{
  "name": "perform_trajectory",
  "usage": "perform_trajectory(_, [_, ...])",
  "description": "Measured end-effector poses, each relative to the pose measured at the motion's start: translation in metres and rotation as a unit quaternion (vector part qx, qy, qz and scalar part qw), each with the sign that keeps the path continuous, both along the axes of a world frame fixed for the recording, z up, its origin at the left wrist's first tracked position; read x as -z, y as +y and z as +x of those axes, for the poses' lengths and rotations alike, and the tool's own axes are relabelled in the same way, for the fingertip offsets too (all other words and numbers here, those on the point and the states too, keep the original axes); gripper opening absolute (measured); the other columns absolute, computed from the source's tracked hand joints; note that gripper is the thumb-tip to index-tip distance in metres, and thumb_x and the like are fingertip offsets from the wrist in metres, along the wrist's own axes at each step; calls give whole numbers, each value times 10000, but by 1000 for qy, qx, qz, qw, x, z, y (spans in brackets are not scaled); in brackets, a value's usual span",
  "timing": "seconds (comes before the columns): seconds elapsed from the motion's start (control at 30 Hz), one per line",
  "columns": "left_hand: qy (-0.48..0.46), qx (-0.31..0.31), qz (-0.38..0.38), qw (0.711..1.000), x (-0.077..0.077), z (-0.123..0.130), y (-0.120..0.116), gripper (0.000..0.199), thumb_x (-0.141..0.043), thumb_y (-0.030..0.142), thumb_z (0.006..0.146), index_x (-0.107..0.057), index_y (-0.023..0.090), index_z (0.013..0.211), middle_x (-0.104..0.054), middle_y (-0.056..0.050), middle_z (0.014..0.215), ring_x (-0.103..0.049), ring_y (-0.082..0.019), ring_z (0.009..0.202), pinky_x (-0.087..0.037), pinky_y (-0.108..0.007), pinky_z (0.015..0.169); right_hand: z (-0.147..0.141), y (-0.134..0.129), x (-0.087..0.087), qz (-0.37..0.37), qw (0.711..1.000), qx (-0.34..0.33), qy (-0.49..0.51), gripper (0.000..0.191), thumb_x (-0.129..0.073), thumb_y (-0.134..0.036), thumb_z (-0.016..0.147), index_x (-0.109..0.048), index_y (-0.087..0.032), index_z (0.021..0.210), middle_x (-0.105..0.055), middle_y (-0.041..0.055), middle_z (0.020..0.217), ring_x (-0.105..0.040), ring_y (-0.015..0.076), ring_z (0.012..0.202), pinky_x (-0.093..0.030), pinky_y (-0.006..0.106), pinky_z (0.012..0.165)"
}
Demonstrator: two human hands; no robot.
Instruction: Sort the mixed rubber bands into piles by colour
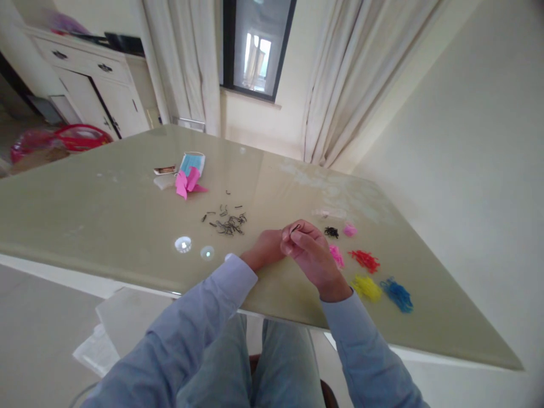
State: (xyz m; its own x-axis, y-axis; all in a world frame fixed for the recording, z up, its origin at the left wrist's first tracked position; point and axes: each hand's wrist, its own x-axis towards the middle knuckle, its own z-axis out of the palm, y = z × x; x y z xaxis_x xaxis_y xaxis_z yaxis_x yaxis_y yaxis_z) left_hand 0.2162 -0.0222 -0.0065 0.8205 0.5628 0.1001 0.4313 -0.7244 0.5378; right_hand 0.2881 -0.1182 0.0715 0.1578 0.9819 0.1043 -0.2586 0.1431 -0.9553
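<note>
My right hand (312, 252) is closed in a pinch on a small dark loop (295, 228), held above the table near its front edge. Close against it, my left hand (267, 247) points to the right, its fingers mostly hidden behind the right hand. To the left of the hands lies a loose pile of dark, thin, curved pieces (230, 225). Beside my right hand are small heaps of band-like strands: pink (336, 256), black (331, 232), red (365, 260), yellow (367, 288) and blue (398, 294).
On the far left of the table (106, 215) lie a blue face mask (194, 164), a pink folded piece (190, 182) and a small packet (164, 170). A clear plastic piece (334, 213) and a pink clump (350, 229) are beyond the right hand. A wall (459, 170) borders the right.
</note>
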Motion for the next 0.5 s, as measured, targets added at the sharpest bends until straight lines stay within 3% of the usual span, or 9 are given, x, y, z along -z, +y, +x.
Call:
perform_trajectory(0.17, [23,2,29,999,1,-1,3,228,-499,307,911,-696,194,888,-730,-73,926,-653,-227,863,-456,-293,750,11,-17,-2,1,1000,2,6,213,-743,-380,737,-605,-220,762,-634,5,745,-476,106,557,-418,248,530])
perform_trajectory(0.33, [3,22,56,998,-1,-4,4,242,-473,245,900,-713,223,927,-743,-54,946,-668,-203,858,-450,-274,742,27,-35,-9,-5,999,2,-34,156,-724,-334,766,-620,-217,777,-642,-8,716,-466,90,524,-388,237,511])
perform_trajectory(0.43, [-4,23,56,998,-2,-6,5,264,-472,223,894,-720,222,984,-747,-54,985,-669,-201,886,-456,-278,775,51,-44,-15,-27,993,22,-110,158,-701,-338,776,-609,-210,778,-646,-13,700,-475,85,512,-380,226,503])
perform_trajectory(0.5, [-1,24,57,998,-1,-6,5,275,-468,235,902,-719,217,1012,-746,-57,1010,-667,-204,912,-462,-285,799,77,-47,-18,-67,975,27,-210,169,-680,-352,784,-604,-201,782,-637,-16,677,-472,87,500,-371,222,490])
